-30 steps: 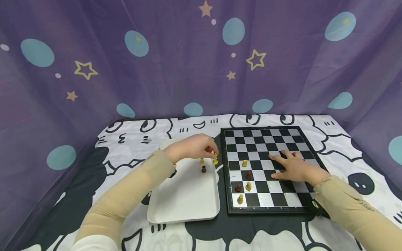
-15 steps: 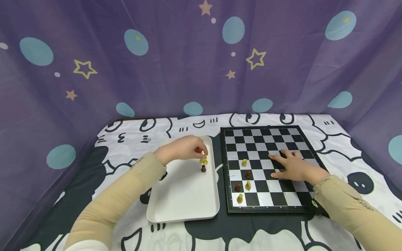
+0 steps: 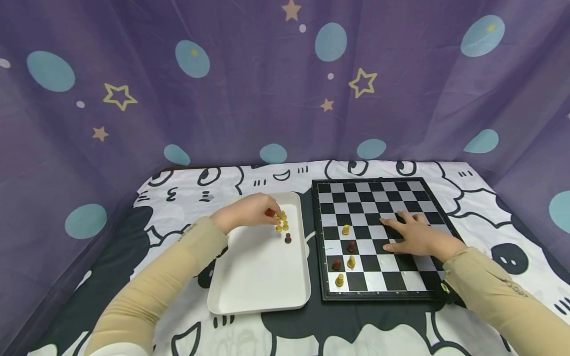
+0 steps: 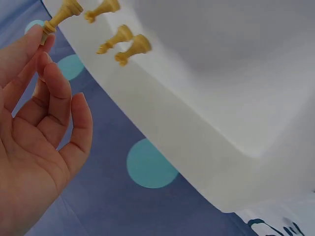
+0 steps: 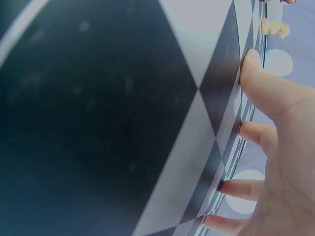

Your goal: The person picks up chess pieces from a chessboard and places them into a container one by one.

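Purple starry curtains back the table where the left hand [image 3: 249, 211], having drawn back over the white tray [image 3: 260, 277], pinches a yellow pawn [image 4: 61, 14] among others there, while the right hand [image 3: 416, 235] stays flat on the chessboard [image 3: 378, 291].

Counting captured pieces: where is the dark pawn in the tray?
In the head view, the dark pawn stands on the white tray, near its right rim, just below the yellow pawns by the left hand.
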